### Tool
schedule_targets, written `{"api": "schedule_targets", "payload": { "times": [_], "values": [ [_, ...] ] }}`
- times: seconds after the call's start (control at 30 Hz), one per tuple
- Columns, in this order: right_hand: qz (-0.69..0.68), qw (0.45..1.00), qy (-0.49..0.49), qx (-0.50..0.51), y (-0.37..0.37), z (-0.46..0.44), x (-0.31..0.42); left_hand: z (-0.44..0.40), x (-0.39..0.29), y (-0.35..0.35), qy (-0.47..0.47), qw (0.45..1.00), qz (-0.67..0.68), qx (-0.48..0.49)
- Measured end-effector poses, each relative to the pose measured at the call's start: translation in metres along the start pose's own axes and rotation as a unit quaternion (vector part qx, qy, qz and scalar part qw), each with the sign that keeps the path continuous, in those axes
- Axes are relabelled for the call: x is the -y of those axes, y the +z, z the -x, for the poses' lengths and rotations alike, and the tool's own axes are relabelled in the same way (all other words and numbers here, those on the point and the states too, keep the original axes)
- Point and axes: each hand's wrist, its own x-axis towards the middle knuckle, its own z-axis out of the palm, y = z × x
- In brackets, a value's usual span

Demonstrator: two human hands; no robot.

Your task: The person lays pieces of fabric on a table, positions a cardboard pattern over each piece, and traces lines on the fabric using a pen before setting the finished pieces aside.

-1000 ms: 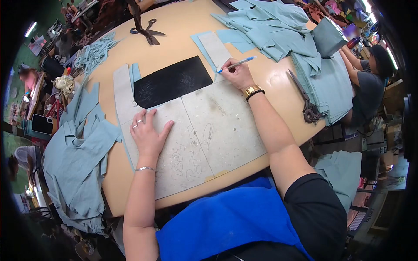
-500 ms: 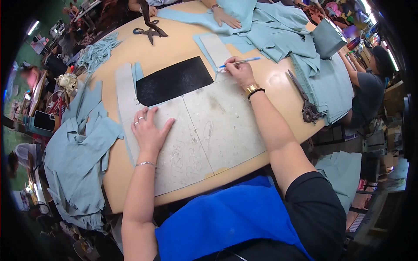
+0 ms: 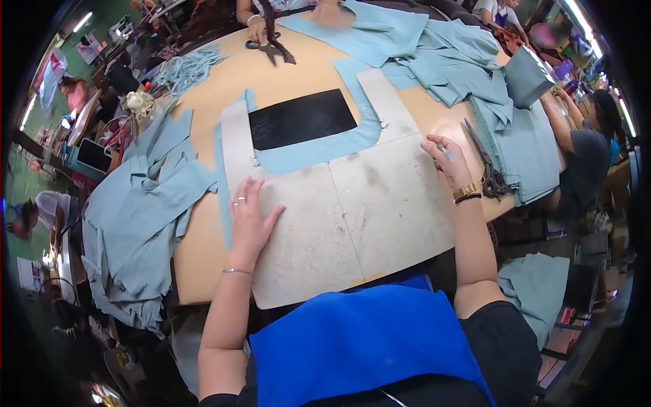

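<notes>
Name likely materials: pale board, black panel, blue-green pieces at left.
Pale board: probably stiff card, matte; scuffed, handwritten on. Black panel: perhaps rubber or plastic, fairly smooth, with faint light marks. Blue-green pieces: leather or fabric, matte; they drape in soft folds.

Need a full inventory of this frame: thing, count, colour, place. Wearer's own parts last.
table: 1, tan, centre
marked board: 1, grey, table's near side
fabric under board: layers uncountable, light blue, notch and left edge
sheet: 1, black, between board's two arms
fabric heaps: at least three, blue-green, left, far right, right
scraps: many, blue-green, far left
scissors: 2, dark, far edge and right
pen: 1, blue end visible, right hand
other people: several, mixed clothing, around the room
background clutter: uncountable, mixed, edges
apron: 1, blue, bottom
left hand: 1, bare, on board
right hand: 1, bare, board's right edge
</notes>
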Motion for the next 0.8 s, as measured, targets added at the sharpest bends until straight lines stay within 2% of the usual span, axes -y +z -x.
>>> {"api": "schedule_targets", "payload": {
  "times": [0.07, 0.1, 0.2, 0.27, 0.33, 0.4, 0.47, 0.5, 0.57, 0.6, 0.7, 0.73, 0.77, 0.8],
  "values": [
    [-0.028, 0.998, -0.015, 0.055, -0.002, 0.004, 0.001, 0.005, -0.012, -0.004, -0.079, 0.982, -0.166, -0.032],
    [-0.041, 0.995, -0.022, 0.088, 0.002, 0.011, 0.006, 0.01, -0.008, -0.004, -0.096, 0.984, -0.15, -0.027],
    [-0.021, 0.981, -0.191, 0.029, -0.015, 0.023, 0.015, 0.002, 0.009, 0.003, -0.123, 0.989, -0.074, -0.02],
    [-0.02, 0.984, -0.174, -0.045, -0.036, 0.045, 0.044, 0.001, 0.022, -0.002, -0.132, 0.991, 0.009, -0.028],
    [-0.042, 0.962, -0.234, -0.136, -0.087, 0.028, 0.031, 0.004, 0.033, 0.001, -0.104, 0.994, -0.026, -0.003],
    [-0.034, 0.936, -0.251, -0.245, -0.127, 0.022, 0.038, 0.009, 0.034, -0.001, -0.084, 0.992, -0.091, 0.014],
    [-0.081, 0.948, -0.218, -0.217, -0.183, -0.002, 0.025, 0.012, 0.021, 0.0, -0.069, 0.98, -0.186, 0.025],
    [-0.055, 0.909, -0.267, -0.315, -0.192, -0.011, 0.018, 0.013, 0.02, 0.0, -0.072, 0.98, -0.182, 0.019],
    [-0.002, 0.79, -0.354, -0.501, -0.201, -0.021, 0.009, 0.012, 0.019, 0.001, -0.072, 0.982, -0.173, 0.009],
    [0.013, 0.779, -0.319, -0.54, -0.171, -0.004, 0.027, 0.011, 0.018, 0.001, -0.071, 0.982, -0.174, 0.002],
    [-0.091, 0.859, -0.322, -0.388, -0.118, -0.023, 0.014, 0.014, 0.017, 0.002, -0.071, 0.982, -0.177, -0.011],
    [-0.084, 0.901, -0.322, -0.279, -0.096, -0.037, 0.002, 0.013, 0.018, 0.003, -0.07, 0.982, -0.177, -0.014],
    [-0.109, 0.92, -0.33, -0.179, -0.056, -0.043, -0.001, 0.012, 0.017, 0.003, -0.068, 0.982, -0.176, -0.017],
    [-0.086, 0.924, -0.351, -0.126, -0.007, -0.038, -0.001, 0.011, 0.017, 0.003, -0.07, 0.982, -0.173, -0.011]
  ]
}}
